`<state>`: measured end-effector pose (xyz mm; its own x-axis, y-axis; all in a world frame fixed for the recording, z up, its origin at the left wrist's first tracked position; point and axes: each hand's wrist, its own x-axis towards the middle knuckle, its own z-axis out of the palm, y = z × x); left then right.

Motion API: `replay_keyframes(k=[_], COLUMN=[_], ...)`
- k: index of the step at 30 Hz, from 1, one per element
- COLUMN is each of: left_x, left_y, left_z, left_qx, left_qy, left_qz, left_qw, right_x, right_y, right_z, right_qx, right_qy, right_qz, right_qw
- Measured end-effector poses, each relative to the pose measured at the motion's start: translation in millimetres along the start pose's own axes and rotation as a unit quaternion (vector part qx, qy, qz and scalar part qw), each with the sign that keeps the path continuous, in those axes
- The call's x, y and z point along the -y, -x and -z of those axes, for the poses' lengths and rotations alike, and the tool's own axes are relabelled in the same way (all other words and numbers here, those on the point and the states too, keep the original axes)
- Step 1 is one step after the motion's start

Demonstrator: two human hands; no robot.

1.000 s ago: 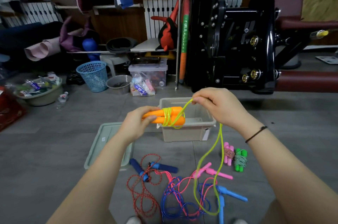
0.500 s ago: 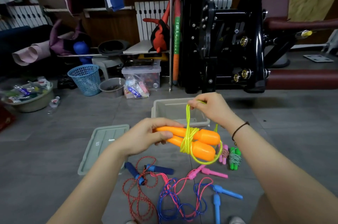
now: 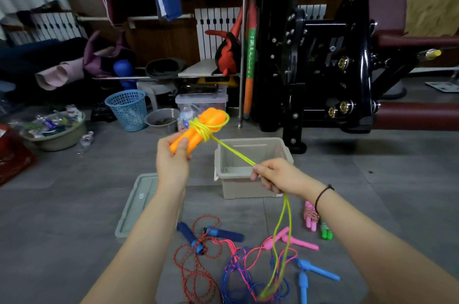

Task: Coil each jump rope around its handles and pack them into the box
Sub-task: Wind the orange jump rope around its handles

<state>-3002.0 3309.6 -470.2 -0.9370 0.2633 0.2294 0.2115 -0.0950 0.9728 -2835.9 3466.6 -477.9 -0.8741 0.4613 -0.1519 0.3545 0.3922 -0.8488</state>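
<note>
My left hand grips the two orange handles, held together and pointing up and away, with several turns of yellow-green rope wound round them. My right hand pinches the yellow-green rope, which runs taut from the handles to my fingers, then hangs in a loop to the floor. The open beige box stands on the floor behind my hands. On the floor lie loose ropes: red with dark blue handles, pink with pink handles, blue with light blue handles.
The box lid lies left of the box. Two coiled ropes, pink and green, lie right of my right wrist. A blue basket, a bowl and a black machine stand behind.
My left hand has tilted the orange handles up and away to the left. My right hand has dropped lower and to the right, pulling the rope taut.
</note>
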Motion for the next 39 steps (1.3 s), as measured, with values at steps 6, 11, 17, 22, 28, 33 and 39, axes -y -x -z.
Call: replay_keyframes(k=[6,11,17,22,28,33,39], left_x=[19,30,19,6,-29,-27,-12], left_y=[-29,-18,8,31,56,41,22], left_z=[49,56,17,-7,-14,-16,-28], left_qx=[-0.067,0.166,0.308,0.359,0.366,0.266,0.098], left_qy=[-0.266,-0.368,-0.335,-0.277,-0.113,0.114,0.134], left_qz=[-0.050,-0.122,-0.218,-0.251,-0.177,-0.024,0.037], left_qw=[0.960,0.907,0.863,0.855,0.906,0.957,0.985], right_x=[41,91,130,130,90,39,6], right_y=[38,63,47,-2,-41,-46,2], right_z=[1,29,80,112,114,57,-28], right_qx=[0.197,0.013,-0.170,-0.194,-0.188,-0.142,-0.001], right_qy=[0.104,0.333,0.358,0.300,0.218,-0.067,-0.118], right_qz=[0.023,0.186,0.207,0.170,0.071,-0.037,-0.081], right_qw=[0.975,0.924,0.894,0.918,0.955,0.987,0.990])
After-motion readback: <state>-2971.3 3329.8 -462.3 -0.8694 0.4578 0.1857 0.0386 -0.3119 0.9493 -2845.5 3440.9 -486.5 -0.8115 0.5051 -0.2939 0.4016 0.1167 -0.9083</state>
